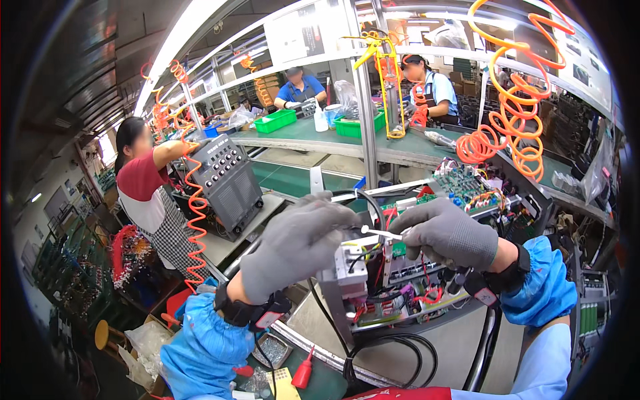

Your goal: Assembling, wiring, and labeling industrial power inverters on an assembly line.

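Note:
My right hand (450, 233), in a grey glove, pinches a thin white strip with a small knobbed end, which looks like a cable tie (381, 233). The knobbed end points toward my left hand (297, 243), also grey-gloved. Its fingers stretch to the right, close to the strip's end, and I see nothing held in them. Below and behind both hands stands an opened machine chassis (400, 320) with coloured wires inside. Green circuit boards (460, 183) with many components sit on its far side. A thick black cable (377, 207) loops up between the hands.
Coiled black cable (393, 343) lies in front of the chassis. A red squeeze bottle (302, 372) and a tray of small parts (272, 350) are near the lower edge. Orange coiled hoses (513, 113) hang at right. A co-worker (143, 160) stands left beside a grey machine (223, 180).

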